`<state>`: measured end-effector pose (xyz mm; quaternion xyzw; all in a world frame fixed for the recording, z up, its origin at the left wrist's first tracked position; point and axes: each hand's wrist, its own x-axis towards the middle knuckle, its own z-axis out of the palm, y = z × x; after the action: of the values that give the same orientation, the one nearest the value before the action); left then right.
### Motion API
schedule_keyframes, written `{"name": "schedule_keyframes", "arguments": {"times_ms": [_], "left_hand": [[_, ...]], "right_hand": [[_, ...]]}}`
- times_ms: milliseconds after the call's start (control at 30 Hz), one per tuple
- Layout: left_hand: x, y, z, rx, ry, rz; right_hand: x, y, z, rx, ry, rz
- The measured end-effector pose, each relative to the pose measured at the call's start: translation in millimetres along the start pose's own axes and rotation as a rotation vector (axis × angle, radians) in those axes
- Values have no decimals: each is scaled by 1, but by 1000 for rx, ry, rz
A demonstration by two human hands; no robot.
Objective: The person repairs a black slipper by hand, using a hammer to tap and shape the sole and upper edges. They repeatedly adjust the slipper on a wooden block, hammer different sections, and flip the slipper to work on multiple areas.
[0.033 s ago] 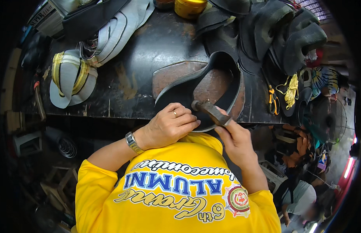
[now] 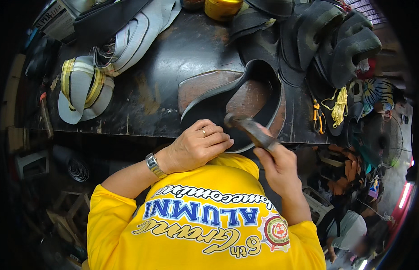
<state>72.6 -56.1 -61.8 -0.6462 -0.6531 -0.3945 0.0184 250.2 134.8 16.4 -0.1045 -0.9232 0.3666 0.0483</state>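
A long black strip with a grey edge (image 2: 276, 96), bent into a loop, stands on a brown board (image 2: 201, 92) at the table's front edge. My left hand (image 2: 205, 144) has its fingers curled over the strip's near part. What its fingertips press on is partly hidden. My right hand (image 2: 279, 162) is closed round a hammer (image 2: 252, 131). The hammer's head is over the near part of the strip, just right of my left fingers. Whether it touches the strip I cannot tell.
Grey and yellow banded pieces (image 2: 85, 92) lie at left, grey strips (image 2: 130, 42) behind them. Black curved pieces (image 2: 308, 38) pile up at back right. Orange-handled scissors (image 2: 318, 118) and yellow cord (image 2: 339, 108) lie at right. A yellow tub (image 2: 222, 9) stands at the back.
My right hand and the hammer have shifted slightly to the right. My left hand and the strip are nearly unchanged.
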Motion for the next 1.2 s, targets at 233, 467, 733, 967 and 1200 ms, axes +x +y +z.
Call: {"name": "schedule_keyframes", "arguments": {"times_ms": [233, 467, 733, 967, 1200], "left_hand": [[-3, -4, 1, -28, -10, 6], [-3, -3, 0, -53, -21, 2], [-2, 3, -11, -43, -123, -86], [30, 12, -10, -104, -114, -21], [78, -22, -48, 142, 205, -189]], "right_hand": [[32, -14, 10, 21, -47, 143], [37, -26, -2, 148, 139, -119], [11, 22, -1, 207, 172, -24], [3, 114, -16, -320, 674, 182], [20, 53, -4, 33, 605, 152]]}}
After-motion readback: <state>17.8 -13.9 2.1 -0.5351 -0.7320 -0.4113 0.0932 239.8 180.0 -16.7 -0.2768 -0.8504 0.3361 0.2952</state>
